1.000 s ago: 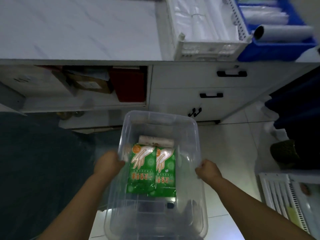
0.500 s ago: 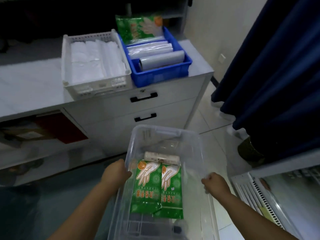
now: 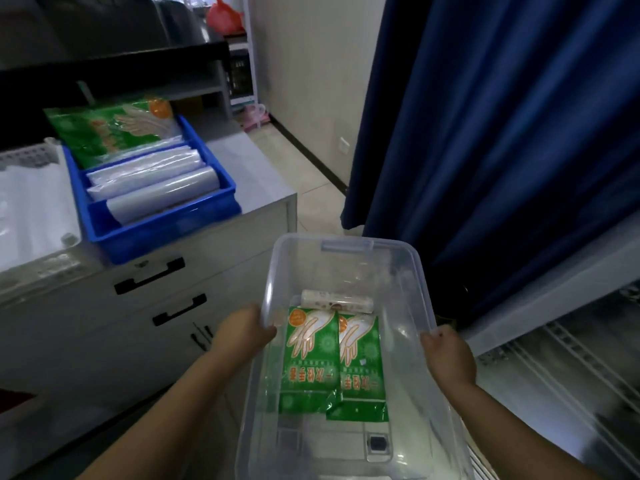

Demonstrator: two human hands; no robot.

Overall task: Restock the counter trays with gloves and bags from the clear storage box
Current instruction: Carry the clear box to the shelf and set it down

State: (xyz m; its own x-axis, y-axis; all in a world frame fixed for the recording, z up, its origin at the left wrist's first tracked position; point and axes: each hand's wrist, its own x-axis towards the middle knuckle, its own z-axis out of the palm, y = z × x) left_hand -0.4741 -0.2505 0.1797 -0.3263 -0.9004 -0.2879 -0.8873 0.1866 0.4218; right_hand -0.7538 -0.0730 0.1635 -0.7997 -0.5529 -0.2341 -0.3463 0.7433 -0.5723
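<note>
Grey-white counter (image 3: pixel 263 164) stands at the left with two black-handled drawers (image 3: pixel 194 271) below it, over a pale tiled floor (image 3: pixel 311 188). A dark blue curtain (image 3: pixel 502 133) hangs at the right, and the lighting is dim.

The clear storage box (image 3: pixel 346 244) is held off the floor in front of the drawers, near the counter's corner, with its long axis running away from the person. The left hand (image 3: pixel 242 332) grips the left rim and the right hand (image 3: pixel 448 355) the right rim — fingers (image 3: pixel 266 331) of both curl over the edge.

Inside lie two green glove packets (image 3: pixel 310 355), side by side and lengthwise, their printed hands pointing to the far end. A white roll (image 3: pixel 336 301) lies crosswise just beyond them.

On the counter a blue tray (image 3: pixel 166 233) carries a large glove pack (image 3: pixel 114 129) and bag rolls (image 3: pixel 162 188). A white tray (image 3: pixel 38 268) of folded bags sits just beside it at the left. A white wire rack (image 3: pixel 554 358) sits low at the right — near the box
</note>
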